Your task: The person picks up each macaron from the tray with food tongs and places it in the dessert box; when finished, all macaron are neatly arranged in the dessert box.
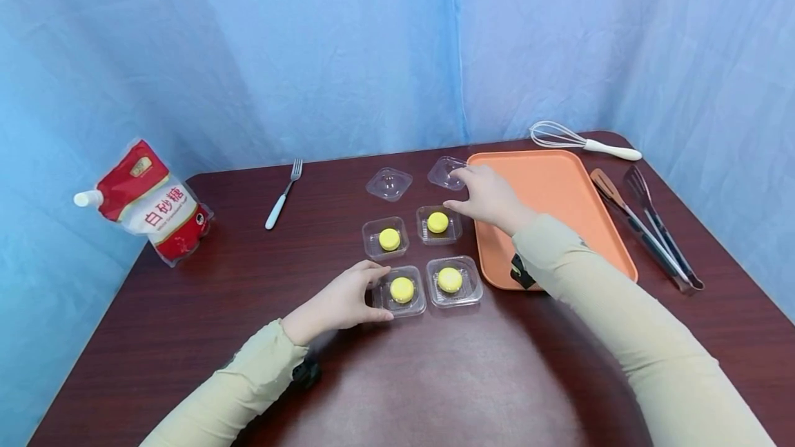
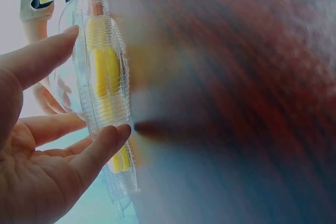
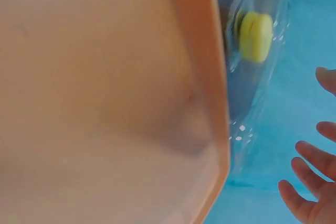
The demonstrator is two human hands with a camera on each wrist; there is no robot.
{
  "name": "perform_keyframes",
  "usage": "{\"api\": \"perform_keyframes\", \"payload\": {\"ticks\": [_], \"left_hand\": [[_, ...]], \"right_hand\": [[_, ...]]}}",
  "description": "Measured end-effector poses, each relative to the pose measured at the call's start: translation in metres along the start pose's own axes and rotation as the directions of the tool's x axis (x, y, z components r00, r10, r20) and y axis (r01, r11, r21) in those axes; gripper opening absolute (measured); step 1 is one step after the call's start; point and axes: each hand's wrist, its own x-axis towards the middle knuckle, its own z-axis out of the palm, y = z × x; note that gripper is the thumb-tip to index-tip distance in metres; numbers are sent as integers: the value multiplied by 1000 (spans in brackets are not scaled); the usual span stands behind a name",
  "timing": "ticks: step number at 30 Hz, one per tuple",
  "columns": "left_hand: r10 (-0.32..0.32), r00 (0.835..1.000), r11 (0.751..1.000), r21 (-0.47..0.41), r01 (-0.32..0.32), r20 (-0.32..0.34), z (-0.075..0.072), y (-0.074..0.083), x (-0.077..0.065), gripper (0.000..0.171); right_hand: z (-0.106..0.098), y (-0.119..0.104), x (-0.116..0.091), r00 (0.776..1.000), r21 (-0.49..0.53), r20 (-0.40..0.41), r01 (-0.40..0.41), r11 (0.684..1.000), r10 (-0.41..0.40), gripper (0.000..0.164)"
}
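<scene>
In the head view, my left hand is at the front left clear plastic box, thumb and fingers spread about its left side. A yellow macaron sits inside; whether the fingers touch the box, I cannot tell. My right hand reaches over the orange tray's left edge, its fingers spread beside a clear lid at the back. In the right wrist view its fingertips are apart, with nothing between them. Below that hand is the back right box, lidless, holding a macaron.
Another clear box and another lid lie further left. The front right box borders the orange tray. A fork and sugar pouch are on the left; a whisk and tongs on the right.
</scene>
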Motion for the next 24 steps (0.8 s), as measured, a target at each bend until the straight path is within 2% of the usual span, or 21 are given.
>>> {"api": "perform_keyframes", "payload": {"ticks": [11,19,24], "left_hand": [[11,1000,1000,-16,-11,-1,0,-1,1,72],[1,1000,999,-42,-1,3,1,-2,0,72],[3,1000,999,-45,-3,4,2,-4,0,73]], "right_hand": [[7,15,15,996,-35,55,-62,997,64,61],[15,31,23,984,91,124,-142,986,130,63],[17,33,27,982,132,131,-152,980,135,64]]}}
